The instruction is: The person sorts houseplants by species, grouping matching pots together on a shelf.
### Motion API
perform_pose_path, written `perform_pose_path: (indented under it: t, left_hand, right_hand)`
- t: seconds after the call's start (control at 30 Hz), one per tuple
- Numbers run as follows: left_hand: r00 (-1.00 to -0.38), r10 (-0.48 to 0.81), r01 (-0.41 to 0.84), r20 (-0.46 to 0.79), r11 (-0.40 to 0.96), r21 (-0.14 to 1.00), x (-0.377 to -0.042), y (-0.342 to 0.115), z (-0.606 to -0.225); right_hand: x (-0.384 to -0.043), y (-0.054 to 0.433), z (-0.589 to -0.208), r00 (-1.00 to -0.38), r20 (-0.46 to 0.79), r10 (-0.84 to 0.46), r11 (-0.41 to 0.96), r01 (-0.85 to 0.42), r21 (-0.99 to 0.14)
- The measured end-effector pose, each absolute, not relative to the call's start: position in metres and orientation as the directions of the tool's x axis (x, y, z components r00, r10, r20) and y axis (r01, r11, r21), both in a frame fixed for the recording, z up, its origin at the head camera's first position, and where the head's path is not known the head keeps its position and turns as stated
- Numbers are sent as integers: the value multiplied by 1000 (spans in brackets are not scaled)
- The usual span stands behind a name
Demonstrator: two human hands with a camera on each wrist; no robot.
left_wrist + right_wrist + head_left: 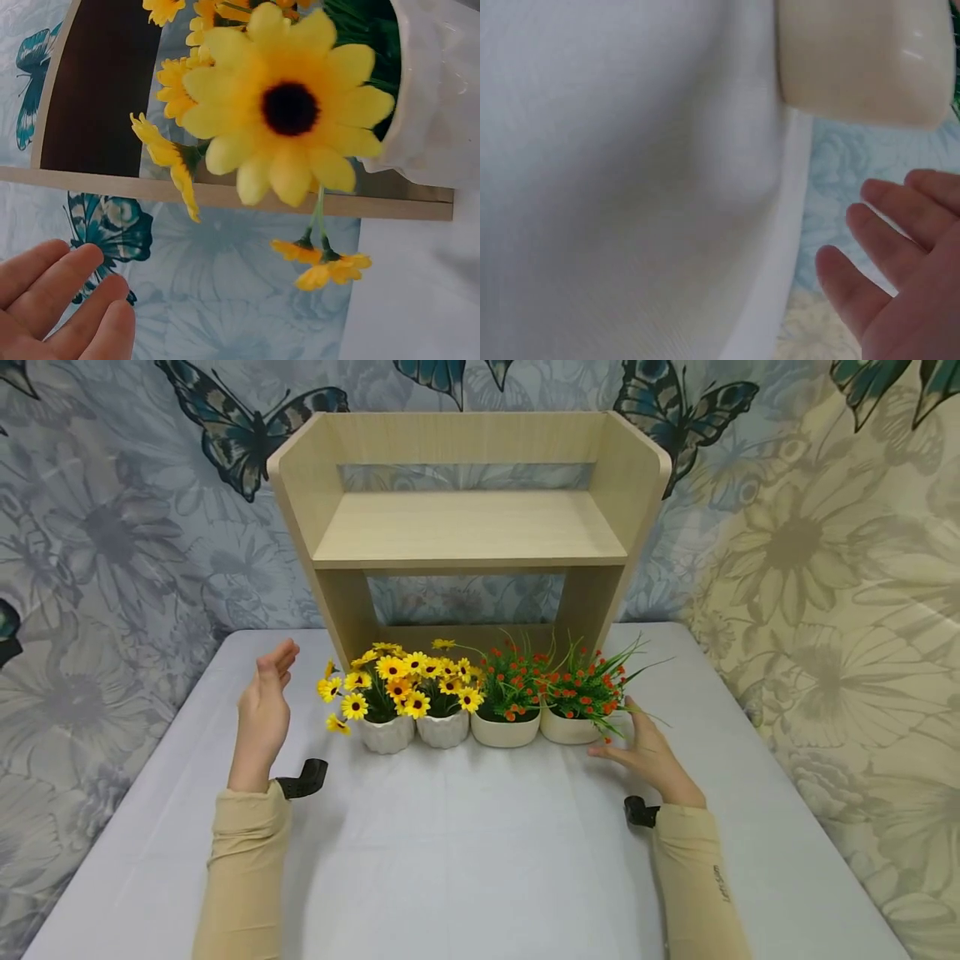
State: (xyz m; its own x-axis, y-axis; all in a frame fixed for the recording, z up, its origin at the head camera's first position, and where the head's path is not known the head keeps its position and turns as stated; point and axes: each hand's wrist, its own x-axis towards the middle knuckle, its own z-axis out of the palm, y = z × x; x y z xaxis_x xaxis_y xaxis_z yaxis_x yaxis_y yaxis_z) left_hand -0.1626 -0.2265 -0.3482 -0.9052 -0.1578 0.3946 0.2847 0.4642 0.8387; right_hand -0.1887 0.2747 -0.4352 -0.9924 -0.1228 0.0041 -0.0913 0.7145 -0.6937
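Note:
In the head view, two ribbed white pots with yellow sunflower-like flowers, a left one (386, 737) and one (444, 729) beside it, stand in a row with two smooth cream pots of red-flowered grass, an inner one (506, 732) and an outer one (568, 727). My left hand (262, 718) is raised left of the row, fingers extended, holding nothing; a large yellow flower (289, 105) fills much of its wrist view. Beside the outer cream pot (866, 60) is my right hand (648, 752), its fingers (889, 240) spread and a gap showing between them and the pot.
A light wooden two-tier shelf (468, 527) stands behind the pots, close to the wall. White cloth covers the table (465, 860). Wallpaper with butterflies and flowers (795, 543) surrounds the table's back and sides. Black wrist mounts (303, 778) sit on both wrists.

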Motion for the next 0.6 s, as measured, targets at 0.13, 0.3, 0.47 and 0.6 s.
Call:
perform_pose_path:
  t: [0.13,0.3,0.47,0.6]
  left_hand:
    - [-906,-152,291,395,455,841,-170,-225,-345]
    - [-922,-147,283,359,376,882,-181,-224,-342]
    - [-953,-120,241,278,255,936,-193,-220,-337]
    - [-966,-94,214,241,234,949,-202,-218,-334]
  right_hand:
    - [-192,274,-438,-993,-47,-105,698,-40,-715]
    - [-197,273,-440,-993,-84,-82,685,5,-728]
    - [-205,270,-441,-995,-52,-89,688,-24,-726]
    - [-209,265,-443,-996,-23,-86,663,-40,-748]
